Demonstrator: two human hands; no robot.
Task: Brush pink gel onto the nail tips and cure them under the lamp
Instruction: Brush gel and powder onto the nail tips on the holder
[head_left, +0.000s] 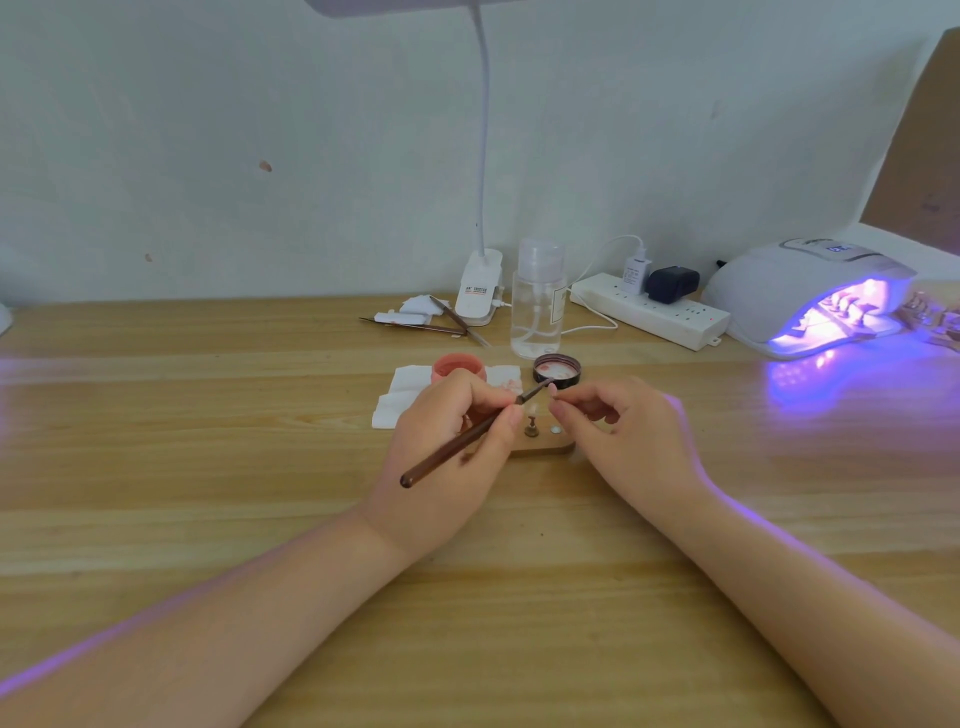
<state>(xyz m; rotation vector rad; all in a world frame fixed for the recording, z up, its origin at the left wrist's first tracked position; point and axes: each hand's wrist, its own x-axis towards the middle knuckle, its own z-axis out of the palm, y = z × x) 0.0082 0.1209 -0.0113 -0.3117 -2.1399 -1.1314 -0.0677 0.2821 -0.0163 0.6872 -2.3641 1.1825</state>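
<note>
My left hand (447, 447) grips a brown gel brush (462, 441); its tip points up and right, close to my right hand's fingertips. My right hand (618, 431) pinches a small nail tip (553, 391) between thumb and forefinger. Below the hands lies a wooden nail stand (545, 446) with one tip on a metal peg (531, 423). An open pink gel pot (458, 365) sits on white tissue, and its dark lid (557, 369), smeared with pink, lies to the right. The curing lamp (810, 296) glows violet at the far right with nail tips inside.
A clear pump bottle (537, 301) stands behind the lid. A clip desk lamp (480, 286), spare brushes (426, 325), and a white power strip (654, 312) with plugs line the back of the wooden table (208, 415). White tissue (402, 395) lies under the pot.
</note>
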